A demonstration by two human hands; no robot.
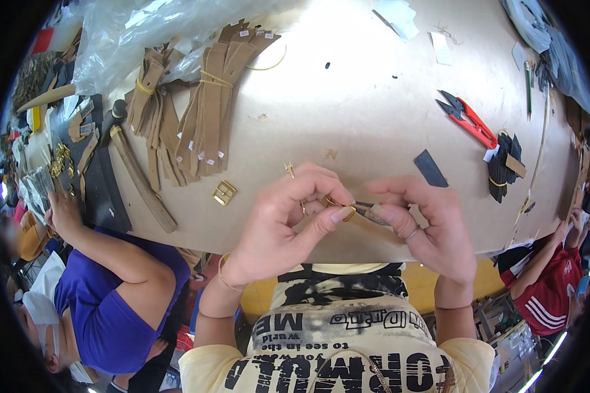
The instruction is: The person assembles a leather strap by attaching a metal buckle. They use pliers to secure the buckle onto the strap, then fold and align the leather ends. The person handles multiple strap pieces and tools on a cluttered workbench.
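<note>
My left hand (285,213) is closed in a pinch over the table's near edge, with a gold metal buckle (349,213) partly hidden between thumb and fingers. Facing it, my right hand (432,223) pinches a small dark strip (367,208) that meets the buckle. Whether the strip passes through the buckle is hidden by the fingers. On the table to the left lies a rectangular gold buckle (223,192). Just beyond my left hand is a small gold prong-like piece (289,169). A dark flat leather piece (431,168) rests beyond my right hand.
Bundled brown leather straps (210,111) and a wooden-handled hammer (141,173) lie left. Red-handled snips (469,121) and a banded bundle of black strips (503,167) are at right. Clear plastic sheeting (124,39) covers the far left. Co-workers sit on both sides.
</note>
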